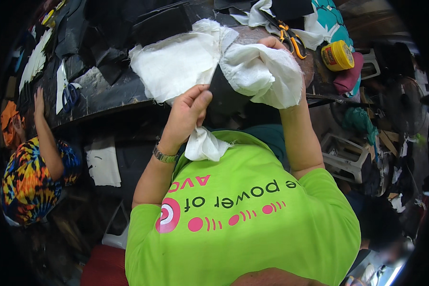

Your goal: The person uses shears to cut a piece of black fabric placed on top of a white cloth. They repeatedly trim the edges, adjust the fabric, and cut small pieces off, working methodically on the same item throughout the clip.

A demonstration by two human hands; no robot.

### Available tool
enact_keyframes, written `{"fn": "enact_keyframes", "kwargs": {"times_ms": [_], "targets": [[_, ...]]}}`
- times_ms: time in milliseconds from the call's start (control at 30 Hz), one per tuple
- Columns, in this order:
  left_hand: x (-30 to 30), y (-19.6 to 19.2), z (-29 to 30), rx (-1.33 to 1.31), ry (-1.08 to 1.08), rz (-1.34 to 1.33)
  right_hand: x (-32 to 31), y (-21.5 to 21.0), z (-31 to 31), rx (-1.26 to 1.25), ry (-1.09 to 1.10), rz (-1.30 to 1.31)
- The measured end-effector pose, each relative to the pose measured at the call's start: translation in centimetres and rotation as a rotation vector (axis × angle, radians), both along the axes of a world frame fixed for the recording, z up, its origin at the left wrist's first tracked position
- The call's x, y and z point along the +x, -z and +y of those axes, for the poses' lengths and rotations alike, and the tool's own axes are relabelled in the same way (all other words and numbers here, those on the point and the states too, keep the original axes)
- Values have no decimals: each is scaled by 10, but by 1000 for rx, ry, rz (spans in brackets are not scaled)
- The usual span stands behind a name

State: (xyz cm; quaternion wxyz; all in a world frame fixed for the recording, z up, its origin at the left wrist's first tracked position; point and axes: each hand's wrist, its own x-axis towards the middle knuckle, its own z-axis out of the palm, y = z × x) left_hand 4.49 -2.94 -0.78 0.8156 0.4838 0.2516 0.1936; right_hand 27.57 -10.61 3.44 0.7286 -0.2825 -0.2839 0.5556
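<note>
My left hand, with a metal watch on its wrist, is closed in a pinch on white cloth. A crumpled end of that cloth hangs below the fingers against my green shirt. My right hand is raised over the table edge, closed on a bunched white cloth that drapes over the palm and wrist. Only some of its curled fingers show at the top. Between and beyond my hands, a flat stack of white fabric pieces with frayed edges lies at the front of the dark table.
Orange-and-black scissors lie beyond my right hand, near a yellow tub. Dark fabric pieces cover the far table. Blue-handled scissors lie at left, near a co-worker in a multicoloured shirt. A plastic stool stands at right.
</note>
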Motion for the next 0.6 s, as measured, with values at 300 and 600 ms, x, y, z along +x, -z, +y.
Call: {"fn": "enact_keyframes", "kwargs": {"times_ms": [300, 600], "targets": [[18, -8, -6, -218, -273, -177, -4, 23, -13, -30, 6, -271], [17, -13, -2, -107, -288, -97, 31, 6, -22, 96, 426, -315]]}}
